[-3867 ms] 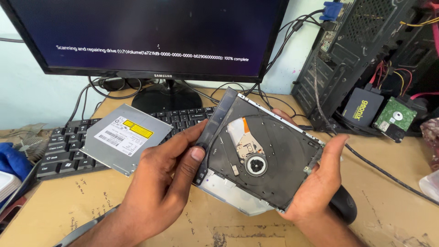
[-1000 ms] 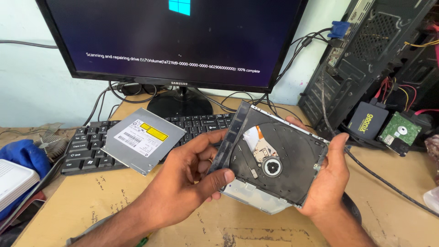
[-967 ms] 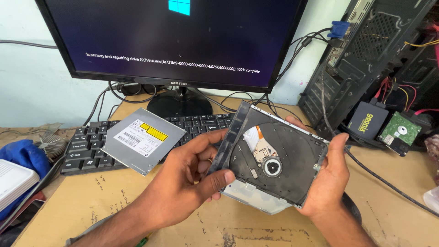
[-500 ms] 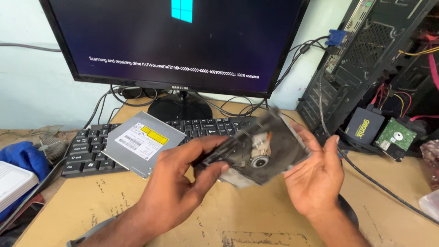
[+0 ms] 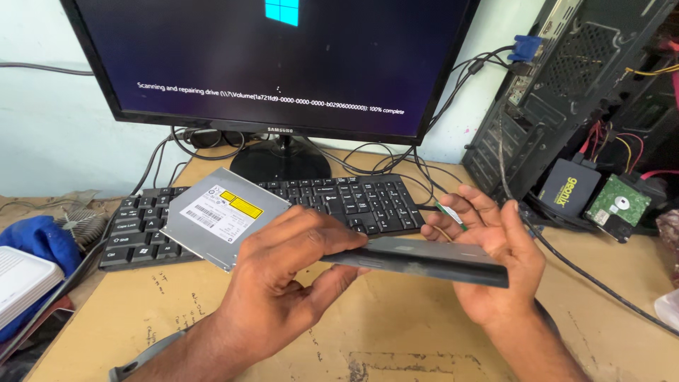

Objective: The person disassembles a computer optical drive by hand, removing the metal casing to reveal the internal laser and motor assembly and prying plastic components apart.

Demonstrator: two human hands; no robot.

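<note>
While edge-on to cam, slim disc drive (image 5: 424, 258) held level between both hands above wooden desk (image 5: 396, 332), just in front of black keyboard (image 5: 283, 209). Left hand (image 5: 283, 283) closed on drive's left end: fingers on top, thumb underneath, firm pinch, no gap visible. Right hand (image 5: 495, 262) cupped around right end, palm behind it, fingers (image 5: 460, 212) spread loosely and curled over far edge, so grip looser than left but still in contact. Drive seen as thin dark strip w/ front bezel facing cam; top and underside not visible, can't tell what's inside. Second drive (image 5: 223, 216), silver w/ white and yellow stickers, lying tilted w/ one edge on keyboard's left half, just behind left hand, not touched. Monitor (image 5: 276, 64) on round stand behind keyboard, dark screen w/ one line of white text and small blue logo at top. Open PC tower (image 5: 573, 92) at right rear, cables running out to desk; black box (image 5: 569, 191) and bare hard disk w/ green board (image 5: 617, 205) propped beside it, well apart from hands. Far left: blue cloth (image 5: 35, 244), white box (image 5: 21, 283), small fan-like metal part (image 5: 78, 223). Grey tool handle (image 5: 145, 357) at btm edge near left forearm.
</note>
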